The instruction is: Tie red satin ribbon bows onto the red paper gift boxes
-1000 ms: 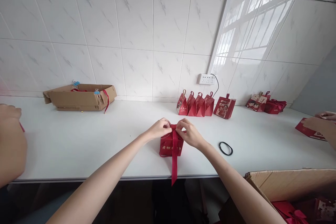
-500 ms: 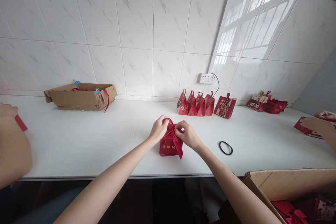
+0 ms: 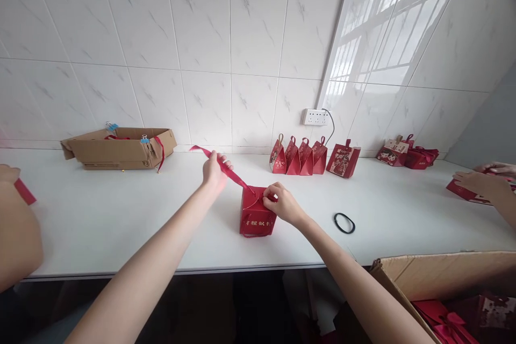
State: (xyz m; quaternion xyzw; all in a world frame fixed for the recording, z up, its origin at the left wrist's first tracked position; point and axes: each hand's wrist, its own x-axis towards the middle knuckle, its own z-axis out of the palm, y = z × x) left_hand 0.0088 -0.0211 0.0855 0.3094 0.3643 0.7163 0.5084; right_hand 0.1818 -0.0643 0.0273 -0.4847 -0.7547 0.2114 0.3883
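A small red gift box [image 3: 258,221] with gold lettering on its front stands upright on the white table. A red ribbon [image 3: 237,178] runs from the top of the box up to the left. My left hand [image 3: 216,170] is closed on this ribbon above and left of the box, and its loose end sticks out past the fingers. At the top right of the box, my right hand [image 3: 279,202] is closed in a pinch against the lid. What lies between its fingertips is mostly hidden.
Several red bags with loop handles [image 3: 305,158] stand along the wall, and more red boxes [image 3: 421,157] are farther right. A cardboard tray [image 3: 113,153] is at back left. Right of my hands lies a black ring [image 3: 344,223]. A large carton [image 3: 451,271] stands front right. Co-workers' hands [image 3: 479,183] flank me.
My left hand has moved up and left, drawing the ribbon out from the box top. The ribbon tail no longer hangs down the front. My right hand stays at the box top.
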